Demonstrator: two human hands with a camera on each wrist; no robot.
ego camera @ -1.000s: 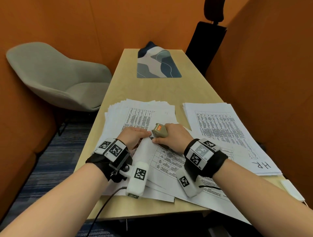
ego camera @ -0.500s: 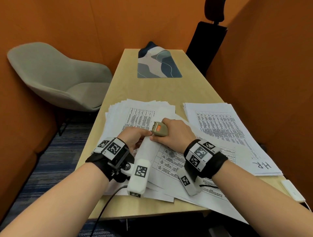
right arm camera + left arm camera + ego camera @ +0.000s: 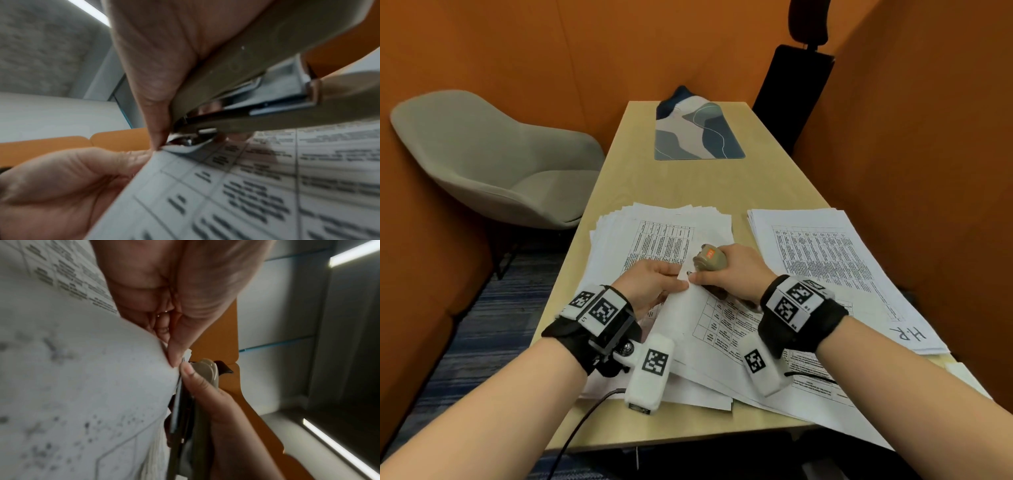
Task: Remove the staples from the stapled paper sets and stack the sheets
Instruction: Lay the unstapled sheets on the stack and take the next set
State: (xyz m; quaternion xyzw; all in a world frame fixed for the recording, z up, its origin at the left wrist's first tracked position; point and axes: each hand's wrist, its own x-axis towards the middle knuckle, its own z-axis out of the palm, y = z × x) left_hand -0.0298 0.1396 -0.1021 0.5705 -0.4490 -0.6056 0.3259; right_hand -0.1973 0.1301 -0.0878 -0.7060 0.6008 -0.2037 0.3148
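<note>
My left hand (image 3: 654, 282) pinches the top corner of a stapled paper set (image 3: 717, 323) that is lifted off the table, thumb and fingers closed on the sheets (image 3: 82, 386). My right hand (image 3: 729, 274) grips a beige stapler (image 3: 709, 258) with an orange label, its metal tip (image 3: 185, 141) set against that same corner (image 3: 174, 162). In the left wrist view the stapler (image 3: 207, 369) shows beside my right thumb. The staple itself is hidden by the tool and fingertips.
A loose pile of printed sheets (image 3: 654, 233) lies behind my hands, and a second stack (image 3: 842, 270) marked "H.R" lies at the right. A patterned mat (image 3: 697, 133) sits at the far end of the wooden table (image 3: 688, 185). A grey chair (image 3: 493, 161) stands to the left.
Both hands have lifted the paper corner and shifted slightly; the stapler has tipped so its tip meets the corner pinched by my left hand.
</note>
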